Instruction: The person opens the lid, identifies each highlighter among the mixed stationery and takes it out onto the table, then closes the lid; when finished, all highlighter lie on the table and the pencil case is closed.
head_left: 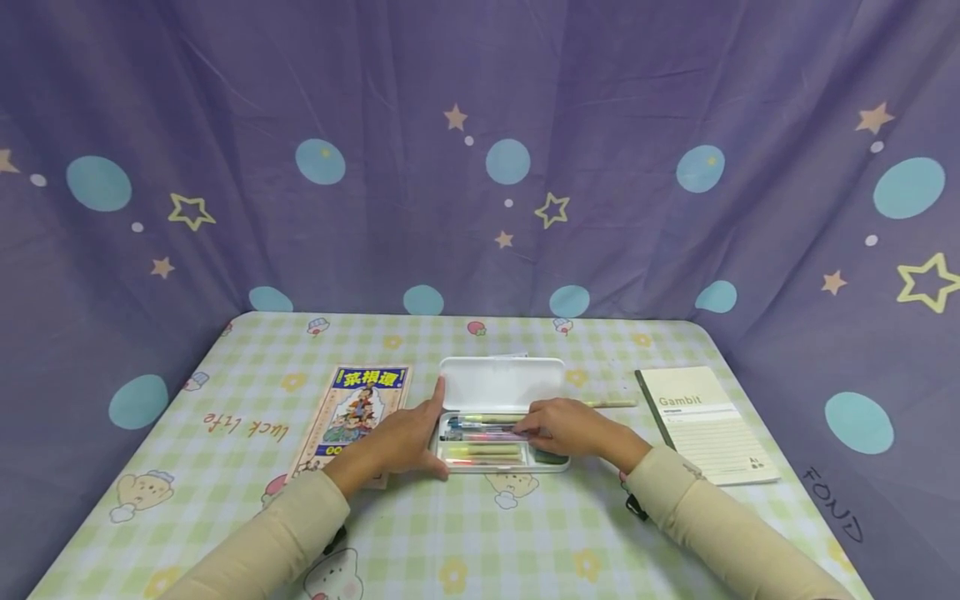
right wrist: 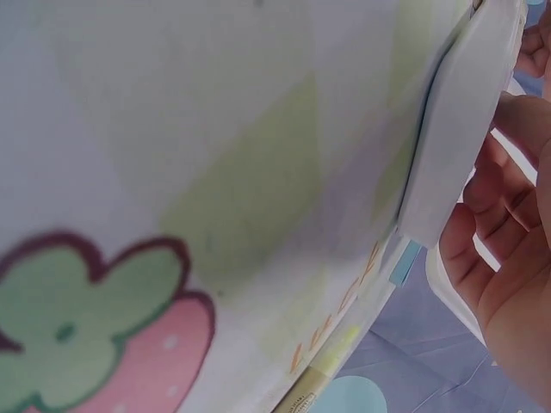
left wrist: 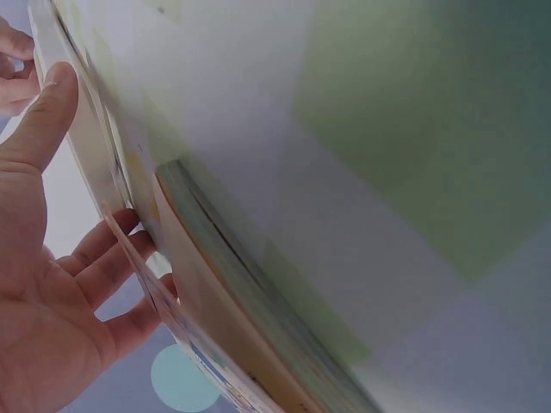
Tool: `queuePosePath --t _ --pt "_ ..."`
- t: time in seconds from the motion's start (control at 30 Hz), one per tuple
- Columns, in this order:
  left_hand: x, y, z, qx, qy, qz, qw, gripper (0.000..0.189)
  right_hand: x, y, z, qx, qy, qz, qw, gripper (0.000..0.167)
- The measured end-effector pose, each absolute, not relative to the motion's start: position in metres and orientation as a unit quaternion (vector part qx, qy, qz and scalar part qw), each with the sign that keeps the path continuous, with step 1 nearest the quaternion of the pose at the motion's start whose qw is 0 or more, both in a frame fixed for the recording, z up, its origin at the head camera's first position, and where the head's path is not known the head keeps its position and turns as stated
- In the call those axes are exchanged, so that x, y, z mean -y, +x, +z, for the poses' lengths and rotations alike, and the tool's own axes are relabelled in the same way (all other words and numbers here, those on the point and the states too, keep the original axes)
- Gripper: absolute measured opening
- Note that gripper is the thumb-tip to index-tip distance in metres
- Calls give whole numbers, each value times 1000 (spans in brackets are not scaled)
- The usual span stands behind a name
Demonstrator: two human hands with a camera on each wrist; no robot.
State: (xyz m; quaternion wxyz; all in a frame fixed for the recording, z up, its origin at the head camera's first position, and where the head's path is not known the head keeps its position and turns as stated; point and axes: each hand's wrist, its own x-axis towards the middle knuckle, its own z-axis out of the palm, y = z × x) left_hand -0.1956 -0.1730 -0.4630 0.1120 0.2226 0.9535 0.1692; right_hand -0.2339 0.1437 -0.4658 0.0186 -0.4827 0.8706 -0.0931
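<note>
A white pencil case (head_left: 504, 467) lies with its lid (head_left: 502, 383) raised on the table, holding several pens (head_left: 480, 436) and yellow sticks (head_left: 483, 451). My left hand (head_left: 401, 437) is at its left end, thumb by the front corner and index finger up by the lid. In the left wrist view, that thumb (left wrist: 53, 112) extends along the case. My right hand (head_left: 566, 427) reaches into the right part of the case with bent fingers, tips over the pens' ends; I cannot tell whether it pinches one. Under it shows a dark green item (head_left: 551, 457).
Left of the case lies an illustrated book (head_left: 360, 412), partly behind my left arm. A notebook (head_left: 705, 425) marked Gambit is at the right. One yellowish pen (head_left: 618, 404) lies outside the case, between it and the notebook. A purple curtain (head_left: 480, 233) rises behind the table.
</note>
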Motion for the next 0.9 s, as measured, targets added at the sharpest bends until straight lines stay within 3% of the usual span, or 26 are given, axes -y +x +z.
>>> queuePosePath --t 0.9 --pt "171 -195 -461 -954 216 173 112 148 -162 -238 -458 -856 -491 -159 -19 25"
